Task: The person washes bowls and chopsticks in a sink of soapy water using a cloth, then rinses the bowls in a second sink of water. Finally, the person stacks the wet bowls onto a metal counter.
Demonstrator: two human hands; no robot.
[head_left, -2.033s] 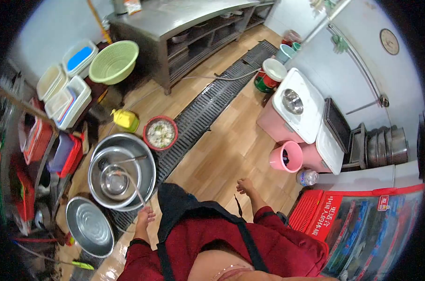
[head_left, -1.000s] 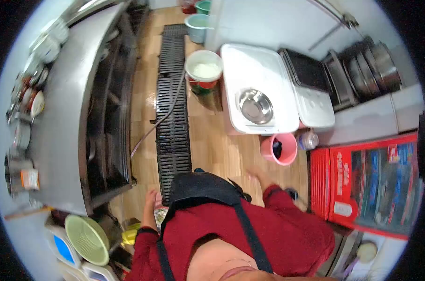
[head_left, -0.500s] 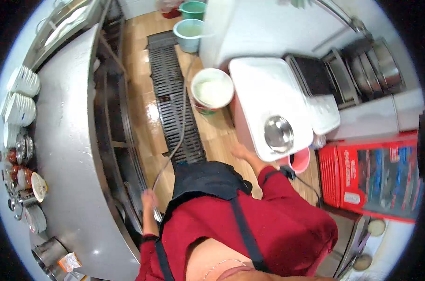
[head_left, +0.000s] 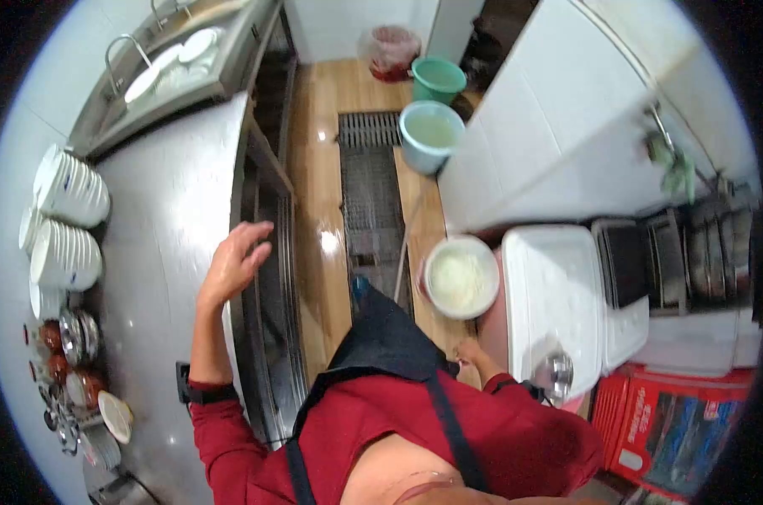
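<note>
My left hand (head_left: 237,261) is raised by the front edge of the steel counter (head_left: 158,328), with fingers apart and nothing in them. My right hand (head_left: 468,350) hangs low beside my dark apron (head_left: 380,341), near the white bucket (head_left: 487,269). Its fingers look bent but are too small and blurred to read. Pale contents (head_left: 459,278) show inside the bucket. To its right stands a bin with a white lid (head_left: 550,286), and a shiny metal bowl (head_left: 555,375) rests on that lid. A thin hose (head_left: 405,244) runs along the floor and passes behind the apron.
A dark drain grate (head_left: 370,189) lies along the tiled floor. Farther off stand a pale blue bucket (head_left: 432,156) and a green bucket (head_left: 439,80). Stacked white bowls (head_left: 66,257) line the counter's wall side, before a sink (head_left: 171,88) with plates. A red crate (head_left: 634,429) is at right.
My left hand has risen from low beside the counter, near the hose, to the counter's edge with fingers spread. My right hand has moved back toward my body. The view has swung and shifted forward.
</note>
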